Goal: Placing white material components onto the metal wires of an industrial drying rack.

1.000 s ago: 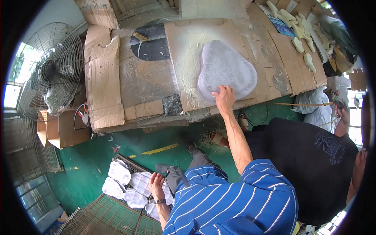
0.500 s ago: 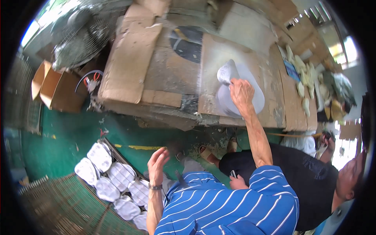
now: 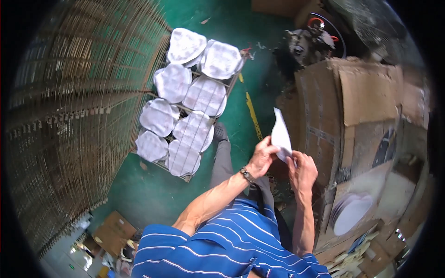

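Observation:
A thin white piece of sheet material (image 3: 280, 134), seen nearly edge-on and slightly curved, stands up between my two hands. My left hand (image 3: 261, 158) pinches its lower left edge. On the other side my right hand (image 3: 302, 170) grips its lower right corner with thumb and fingers. To the left, several white rounded, lobed pieces (image 3: 206, 95) lie in two rows on a low wire rack (image 3: 187, 178). At the lower right, a stack of white rounded sheets (image 3: 353, 214) lies on the cardboard-covered table.
The cardboard-covered table (image 3: 371, 95) rises close on my right. Tall wire racks (image 3: 88, 97) stand along the left. A yellow floor line (image 3: 251, 109) runs between the low rack and the table. A fan (image 3: 359, 30) and red-handled equipment (image 3: 306, 44) are at the upper right.
My view has swung left toward the low rack. My right hand has brought a sheet away from the stack on the table, and my left hand, empty before, now holds it too.

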Tool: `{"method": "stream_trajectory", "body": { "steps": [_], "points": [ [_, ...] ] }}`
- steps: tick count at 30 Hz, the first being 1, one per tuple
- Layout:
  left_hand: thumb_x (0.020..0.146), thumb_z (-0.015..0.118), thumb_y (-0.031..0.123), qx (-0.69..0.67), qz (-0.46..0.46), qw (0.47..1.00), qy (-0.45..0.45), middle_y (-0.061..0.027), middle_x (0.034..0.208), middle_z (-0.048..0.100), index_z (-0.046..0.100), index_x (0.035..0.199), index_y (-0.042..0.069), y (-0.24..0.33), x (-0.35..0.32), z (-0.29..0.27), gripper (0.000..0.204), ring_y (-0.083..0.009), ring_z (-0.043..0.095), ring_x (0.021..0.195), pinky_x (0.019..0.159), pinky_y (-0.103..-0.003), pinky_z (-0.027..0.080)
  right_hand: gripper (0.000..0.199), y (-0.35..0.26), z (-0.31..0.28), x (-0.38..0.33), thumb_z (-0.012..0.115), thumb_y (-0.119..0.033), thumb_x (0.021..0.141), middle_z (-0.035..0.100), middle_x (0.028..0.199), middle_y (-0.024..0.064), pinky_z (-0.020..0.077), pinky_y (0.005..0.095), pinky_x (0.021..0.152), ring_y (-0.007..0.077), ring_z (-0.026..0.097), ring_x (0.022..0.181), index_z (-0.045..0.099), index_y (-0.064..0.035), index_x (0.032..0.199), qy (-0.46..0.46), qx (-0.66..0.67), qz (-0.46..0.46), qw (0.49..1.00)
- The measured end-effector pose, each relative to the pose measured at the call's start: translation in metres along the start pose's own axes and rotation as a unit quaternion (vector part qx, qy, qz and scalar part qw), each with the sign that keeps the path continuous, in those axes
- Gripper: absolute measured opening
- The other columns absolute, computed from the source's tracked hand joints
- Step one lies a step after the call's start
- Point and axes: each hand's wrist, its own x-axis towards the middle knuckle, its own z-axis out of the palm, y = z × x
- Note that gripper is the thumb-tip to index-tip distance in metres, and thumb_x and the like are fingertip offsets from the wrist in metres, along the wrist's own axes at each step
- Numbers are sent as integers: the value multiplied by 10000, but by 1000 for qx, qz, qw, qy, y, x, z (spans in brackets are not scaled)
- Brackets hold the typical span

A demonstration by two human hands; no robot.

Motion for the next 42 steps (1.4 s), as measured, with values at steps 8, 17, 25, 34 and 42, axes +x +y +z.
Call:
{"method": "stream_trajectory", "body": {
  "steps": [8, 17, 25, 34, 42],
  "points": [
    [829, 496, 6, -81, 225, 961, 138, -116, 1178, 593, 478, 1311, 25, 180, 56, -151, 483, -262, 625, 1070, 925, -440, 552, 210, -152, 189, 153, 753, -207, 814, 647, 843, 89, 485, 399, 748, 290, 611, 833, 715, -89, 983, -24, 32, -213, 976],
    [857, 525, 120, -293, 283, 905, 125, -171, 1297, 607, 469, 1369, -37, 169, 157, -389, 538, -318, 600, 1172, 1017, -461, 482, 294, -181, 431, 216, 720, -148, 791, 608, 961, 54, 431, 395, 767, 259, 568, 919, 677, -133, 1082, -30, -27, -323, 946],
    [970, 489, 93, -35, 166, 961, 220, -142, 1098, 666, 631, 1084, -36, 64, 283, -558, 223, -252, 636, 1044, 902, -371, 538, 382, -109, 579, 198, 633, -142, 767, 544, 1196, 157, 422, 433, 874, 327, 511, 1087, 613, -50, 1137, -120, -26, -314, 942],
    [913, 537, 21, -407, 206, 860, 229, -133, 993, 644, 567, 1125, -28, 10, 333, -567, 220, -303, 648, 974, 930, -457, 566, 368, 28, 466, 122, 670, -71, 772, 644, 1215, 191, 489, 460, 970, 378, 602, 1119, 682, -40, 1139, -206, -48, -187, 959],
    [1037, 415, 298, -364, 217, 812, 401, -124, 1264, 578, 517, 1301, 117, -23, 357, -569, 336, -306, 622, 1063, 856, -581, 537, 330, 143, 423, 65, 636, -71, 869, 647, 1197, 218, 483, 452, 986, 396, 613, 1111, 649, 21, 1185, -303, -22, -67, 950]
  ]
}}
